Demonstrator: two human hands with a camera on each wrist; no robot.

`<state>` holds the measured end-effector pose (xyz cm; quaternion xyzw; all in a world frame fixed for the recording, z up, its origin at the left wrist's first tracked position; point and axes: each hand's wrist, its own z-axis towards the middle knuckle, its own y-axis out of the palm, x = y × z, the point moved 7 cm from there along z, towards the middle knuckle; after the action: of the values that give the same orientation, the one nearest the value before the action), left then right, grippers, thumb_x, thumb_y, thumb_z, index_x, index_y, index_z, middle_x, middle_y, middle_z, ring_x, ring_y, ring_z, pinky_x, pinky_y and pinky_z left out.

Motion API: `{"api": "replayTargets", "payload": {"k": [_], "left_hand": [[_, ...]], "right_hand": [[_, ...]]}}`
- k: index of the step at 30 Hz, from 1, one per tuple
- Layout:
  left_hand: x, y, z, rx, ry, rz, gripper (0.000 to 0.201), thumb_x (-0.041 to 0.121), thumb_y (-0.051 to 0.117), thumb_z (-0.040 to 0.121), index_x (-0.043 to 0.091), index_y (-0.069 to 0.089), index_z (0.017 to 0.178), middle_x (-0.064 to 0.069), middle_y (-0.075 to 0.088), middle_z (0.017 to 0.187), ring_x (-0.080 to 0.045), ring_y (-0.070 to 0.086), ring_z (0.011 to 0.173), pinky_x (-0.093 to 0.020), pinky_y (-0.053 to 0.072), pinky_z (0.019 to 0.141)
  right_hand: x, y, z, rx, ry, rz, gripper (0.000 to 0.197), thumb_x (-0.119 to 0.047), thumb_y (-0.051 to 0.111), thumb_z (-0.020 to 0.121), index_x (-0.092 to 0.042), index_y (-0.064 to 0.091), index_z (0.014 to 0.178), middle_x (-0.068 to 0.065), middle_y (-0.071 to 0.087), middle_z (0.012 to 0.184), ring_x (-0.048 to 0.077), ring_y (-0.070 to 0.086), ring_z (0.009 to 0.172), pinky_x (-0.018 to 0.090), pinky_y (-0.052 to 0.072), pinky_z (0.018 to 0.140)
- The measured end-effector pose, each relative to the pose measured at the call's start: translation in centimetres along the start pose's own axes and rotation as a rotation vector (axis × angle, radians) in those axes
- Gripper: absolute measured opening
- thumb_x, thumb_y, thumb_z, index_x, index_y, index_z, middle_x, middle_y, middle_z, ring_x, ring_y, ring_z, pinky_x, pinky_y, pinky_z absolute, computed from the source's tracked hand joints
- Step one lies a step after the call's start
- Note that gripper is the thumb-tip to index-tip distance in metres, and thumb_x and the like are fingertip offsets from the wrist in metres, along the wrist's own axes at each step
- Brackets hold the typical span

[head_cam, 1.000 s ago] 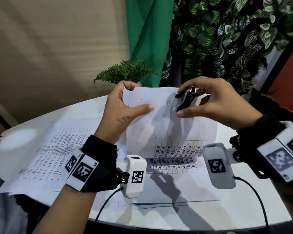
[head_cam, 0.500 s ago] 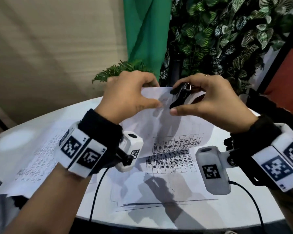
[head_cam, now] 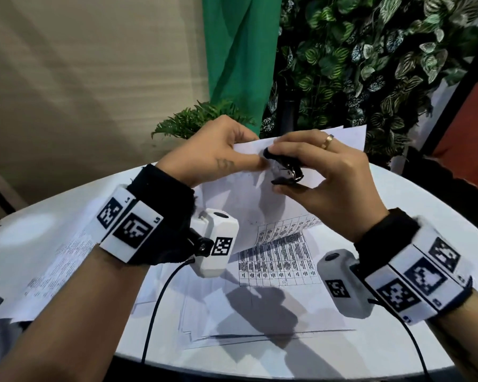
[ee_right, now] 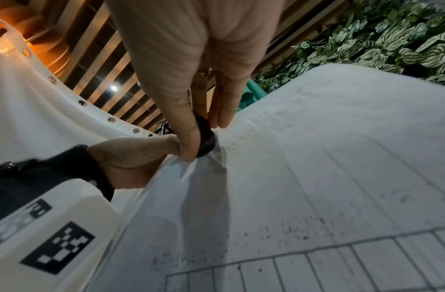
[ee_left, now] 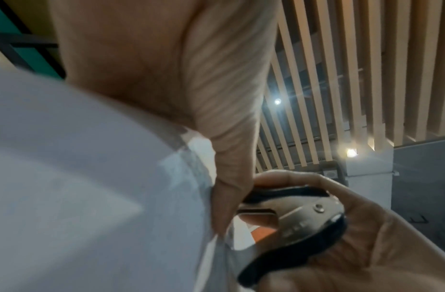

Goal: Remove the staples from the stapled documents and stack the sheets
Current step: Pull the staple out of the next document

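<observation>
**Staple remover set at the corner of a lifted document**

A person stood over a round white bench (head_cam: pixel 414 216), seen from a head camera looking down at both hands. The left hand (head_cam: pixel 204 155) sat at about 11 o'clock from the middle of the bench and pinched the top left corner of a stapled document (head_cam: pixel 260 205), thumb on the near face and curled fingers (head_cam: pixel 240 136) behind it. The sheet was raised off the bench and tilted, its lower edge with a printed grid curling down near the centre.

The right hand (head_cam: pixel 331 183), just to the right at about 1 o'clock, gripped a black and metal staple remover (head_cam: pixel 286 168) between thumb below and fingers above; a ring showed on one finger. The tool's nose touched the paper corner right beside the left thumb. In the left wrist view the remover (ee_left: pixel 298 223) lay against that thumb, its metal claws hidden by the thumb and the paper edge, so how far they were closed could not be told. In the right wrist view only the black end of the tool (ee_right: pixel 206 138) showed, pressed to the sheet.

Flat on the bench under the hands lay more printed sheets (head_cam: pixel 276 266), loosely piled toward 6 o'clock. Another spread of text pages (head_cam: pixel 47 260) lay at 9 o'clock, overhanging the bench edge. Leafy plants (head_cam: pixel 370 64) and a green curtain (head_cam: pixel 238 45) stood behind at 12 o'clock.
</observation>
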<state>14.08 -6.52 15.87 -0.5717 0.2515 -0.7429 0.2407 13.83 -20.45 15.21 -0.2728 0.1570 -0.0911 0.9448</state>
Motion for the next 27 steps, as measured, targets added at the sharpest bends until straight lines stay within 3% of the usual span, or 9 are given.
{"api": "replayTargets", "payload": {"k": [2,4,6,12,15,19,21,25,27], "left_hand": [[-0.09,0.08,0.16,0.001,0.008,-0.021,0.023,0.014,0.074,0.079,-0.006,0.071,0.089,-0.03,0.062,0.08,-0.016,0.047,0.065,-0.024,0.034,0.058],[-0.23,0.23,0.33,-0.007,0.022,-0.032,0.035,0.026,0.076,0.074,-0.007,0.07,0.087,-0.03,0.062,0.077,-0.016,0.047,0.066,-0.026,0.035,0.061],[-0.37,0.36,0.45,-0.018,0.028,-0.044,0.043,0.033,0.071,0.069,-0.006,0.07,0.087,-0.031,0.063,0.08,-0.016,0.048,0.067,-0.028,0.035,0.064],[-0.66,0.57,0.43,-0.065,0.016,-0.09,0.018,0.015,0.076,0.077,0.0,0.072,0.086,-0.011,0.064,0.074,-0.008,0.051,0.064,-0.022,0.038,0.059],[-0.8,0.65,0.37,-0.082,0.015,-0.114,0.029,0.021,0.073,0.072,-0.003,0.072,0.088,-0.013,0.065,0.078,-0.01,0.051,0.066,-0.02,0.038,0.059],[-0.67,0.66,0.3,-0.1,0.015,-0.116,0.027,0.015,0.075,0.075,-0.006,0.07,0.09,-0.014,0.063,0.079,-0.012,0.05,0.067,-0.019,0.037,0.055],[-0.5,0.65,0.29,-0.102,0.026,-0.122,0.034,0.022,0.072,0.071,-0.007,0.07,0.091,-0.016,0.063,0.079,-0.013,0.049,0.068,-0.02,0.037,0.057],[-0.31,0.5,0.38,-0.108,0.049,-0.166,0.039,0.021,0.072,0.069,-0.009,0.069,0.094,-0.031,0.067,0.092,-0.02,0.055,0.075,-0.03,0.043,0.07],[-0.26,0.53,0.33,-0.107,0.063,-0.187,0.037,0.019,0.076,0.069,-0.006,0.069,0.096,-0.026,0.069,0.092,-0.017,0.06,0.077,-0.029,0.048,0.073]], "right_hand": [[-0.01,-0.03,0.19,0.005,-0.024,-0.027,0.036,-0.002,0.076,0.068,-0.004,0.07,0.103,0.008,0.065,0.105,0.022,0.061,0.095,0.033,0.05,0.084],[-0.12,-0.06,0.32,0.0,-0.05,-0.061,0.035,-0.002,0.076,0.068,-0.005,0.07,0.102,0.008,0.066,0.104,0.023,0.061,0.094,0.031,0.049,0.083],[-0.24,0.02,0.34,-0.006,-0.069,-0.082,0.034,-0.003,0.076,0.068,-0.005,0.071,0.102,0.008,0.067,0.104,0.026,0.063,0.093,0.034,0.05,0.081],[-0.36,0.15,0.38,-0.012,-0.117,-0.092,0.028,-0.003,0.074,0.071,-0.005,0.071,0.1,0.008,0.068,0.102,0.03,0.063,0.089,0.042,0.052,0.074],[-0.53,0.26,0.43,-0.014,-0.151,-0.1,0.025,-0.001,0.073,0.072,-0.003,0.071,0.097,0.009,0.068,0.099,0.033,0.063,0.084,0.043,0.053,0.07],[-0.64,0.33,0.63,-0.014,-0.168,-0.118,0.019,-0.002,0.073,0.073,-0.002,0.071,0.091,0.009,0.069,0.092,0.034,0.061,0.078,0.044,0.052,0.065],[-0.57,0.32,0.76,-0.022,-0.167,-0.125,0.018,-0.003,0.073,0.073,-0.002,0.071,0.091,0.008,0.069,0.091,0.034,0.061,0.077,0.043,0.052,0.064],[-0.07,0.09,1.0,-0.02,-0.086,-0.048,0.021,-0.007,0.075,0.071,-0.004,0.071,0.091,0.005,0.068,0.093,0.028,0.063,0.083,0.043,0.053,0.07],[0.14,-0.2,0.93,-0.01,-0.035,0.012,0.023,-0.007,0.077,0.07,-0.004,0.071,0.092,0.005,0.068,0.092,0.021,0.063,0.084,0.036,0.054,0.072]]}}
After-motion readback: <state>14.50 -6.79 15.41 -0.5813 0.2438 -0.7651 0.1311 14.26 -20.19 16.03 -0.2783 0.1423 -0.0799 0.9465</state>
